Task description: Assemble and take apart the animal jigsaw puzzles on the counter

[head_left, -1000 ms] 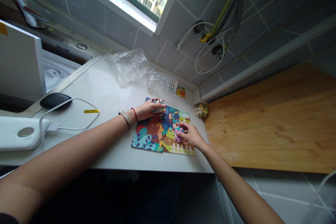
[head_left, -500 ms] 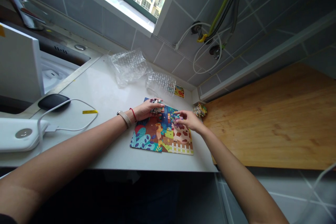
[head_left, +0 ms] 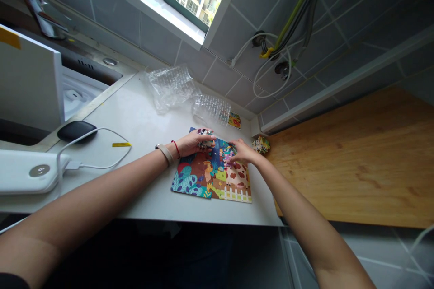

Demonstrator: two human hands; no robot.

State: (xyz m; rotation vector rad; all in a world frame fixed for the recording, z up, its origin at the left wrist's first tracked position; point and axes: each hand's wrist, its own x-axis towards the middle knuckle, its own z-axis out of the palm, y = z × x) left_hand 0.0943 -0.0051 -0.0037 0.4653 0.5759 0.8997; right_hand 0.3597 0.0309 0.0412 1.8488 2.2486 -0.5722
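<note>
1. Curling the fingers [head_left: 207, 132] of the left hand [head_left: 191, 144] around a small stack of dark jigsaw pieces [head_left: 205, 144], gripped firmly over the puzzle's top edge.
2. The right hand [head_left: 242, 152] sits bent on the puzzle, its fingertips [head_left: 232, 153] touching pieces; whether they pinch one, I cannot tell.
3. A colourful rectangular cardboard jigsaw puzzle [head_left: 212, 176] lies flat on the white desk [head_left: 145, 122], between both hands, near the desk's front edge.
4. A small heap of loose multicoloured jigsaw pieces [head_left: 261, 144] sits beyond the right hand, at the desk's far corner; crumpled clear plastic bubble wrap [head_left: 171, 88] lies behind the puzzle.
</note>
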